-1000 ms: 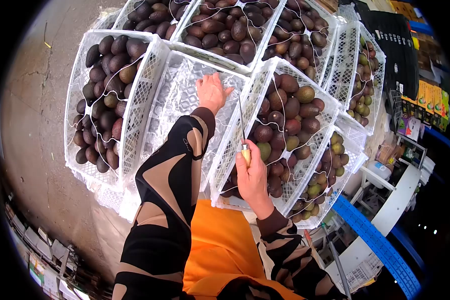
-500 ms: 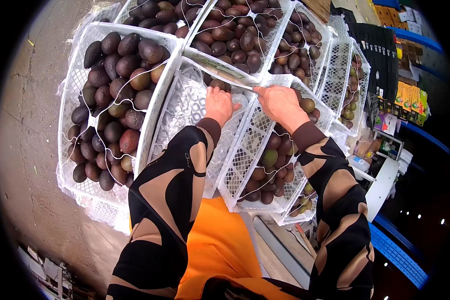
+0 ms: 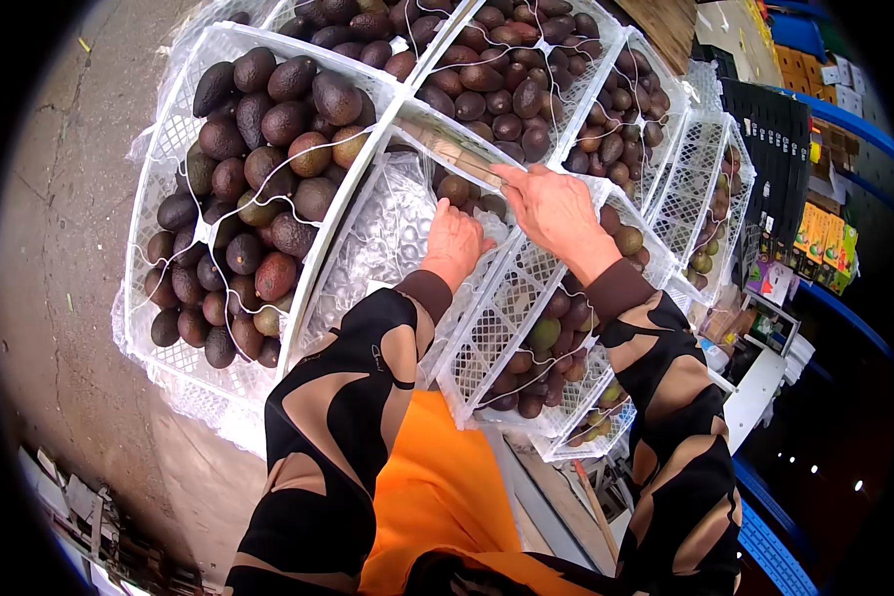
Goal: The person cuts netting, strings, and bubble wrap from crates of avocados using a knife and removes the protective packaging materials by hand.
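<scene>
My left hand [image 3: 455, 243] is over the sunken white crate, its index finger stretched out and its thumb apart, beside a clear bubbly plastic liner [image 3: 372, 233]. A few avocados [image 3: 454, 190] lie just beyond the fingertips. My right hand [image 3: 556, 214] is closed at the corner where this crate meets the avocado-filled crate on the right [image 3: 495, 316]. What its fingers hold is hidden. A pale brown strip [image 3: 447, 149] runs along the far inner side of the sunken crate, up to the right fingertips.
At the left stands a higher crate of dark avocados [image 3: 219, 243] tied with white string. More filled crates [image 3: 526, 70] stand behind and to the right. Black crates [image 3: 765, 149], boxes [image 3: 824, 238] and a blue beam [image 3: 770, 546] are farther right.
My right hand has moved up from the right crate's side to the far corner. The wood-handled metal rod it held is no longer visible. Avocados now show beyond my left hand.
</scene>
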Demonstrator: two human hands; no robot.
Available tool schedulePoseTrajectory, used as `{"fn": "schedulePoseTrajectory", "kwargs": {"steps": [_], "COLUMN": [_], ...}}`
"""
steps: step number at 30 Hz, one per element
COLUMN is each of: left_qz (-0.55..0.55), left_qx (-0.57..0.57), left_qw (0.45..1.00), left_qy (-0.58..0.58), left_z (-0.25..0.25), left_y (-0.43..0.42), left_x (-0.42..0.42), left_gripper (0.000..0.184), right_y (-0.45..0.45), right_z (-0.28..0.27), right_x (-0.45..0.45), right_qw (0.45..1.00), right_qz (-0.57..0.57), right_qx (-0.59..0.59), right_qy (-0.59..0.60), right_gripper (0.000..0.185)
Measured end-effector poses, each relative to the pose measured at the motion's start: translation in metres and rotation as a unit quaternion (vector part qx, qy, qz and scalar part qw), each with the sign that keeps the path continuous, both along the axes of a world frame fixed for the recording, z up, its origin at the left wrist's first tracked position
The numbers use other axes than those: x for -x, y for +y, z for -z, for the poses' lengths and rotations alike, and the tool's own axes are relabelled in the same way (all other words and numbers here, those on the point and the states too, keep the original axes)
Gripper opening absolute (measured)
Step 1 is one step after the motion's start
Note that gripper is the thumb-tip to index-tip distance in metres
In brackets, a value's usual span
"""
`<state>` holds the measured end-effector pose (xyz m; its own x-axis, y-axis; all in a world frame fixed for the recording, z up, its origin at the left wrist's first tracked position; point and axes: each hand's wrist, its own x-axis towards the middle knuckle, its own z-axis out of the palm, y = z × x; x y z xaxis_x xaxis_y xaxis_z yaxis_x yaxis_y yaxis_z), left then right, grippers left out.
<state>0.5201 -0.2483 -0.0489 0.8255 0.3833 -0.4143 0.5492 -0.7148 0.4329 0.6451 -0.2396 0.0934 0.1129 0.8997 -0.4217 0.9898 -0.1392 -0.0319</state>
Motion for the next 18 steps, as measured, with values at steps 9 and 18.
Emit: {"fn": "schedulePoseTrajectory", "kwargs": {"steps": [9,18], "left_qz": [0.028,-0.083], "left_qx": [-0.023,-0.051], "left_qw": [0.999,0.986], "left_qy": [-0.008,-0.134], "left_z": [0.009,0.011], "left_y": [-0.003,-0.012], "left_x": [0.003,0.027], "left_gripper": [0.053,0.043], "right_y": [0.025,-0.034], "right_z": [0.090,0.025], "right_x": [0.016,-0.021], "right_qw": [0.998,0.997], "right_qz": [-0.054,-0.015], "right_qx": [-0.018,0.061], "right_qy": [-0.004,-0.054], "right_gripper": [0.027,0.032]}}
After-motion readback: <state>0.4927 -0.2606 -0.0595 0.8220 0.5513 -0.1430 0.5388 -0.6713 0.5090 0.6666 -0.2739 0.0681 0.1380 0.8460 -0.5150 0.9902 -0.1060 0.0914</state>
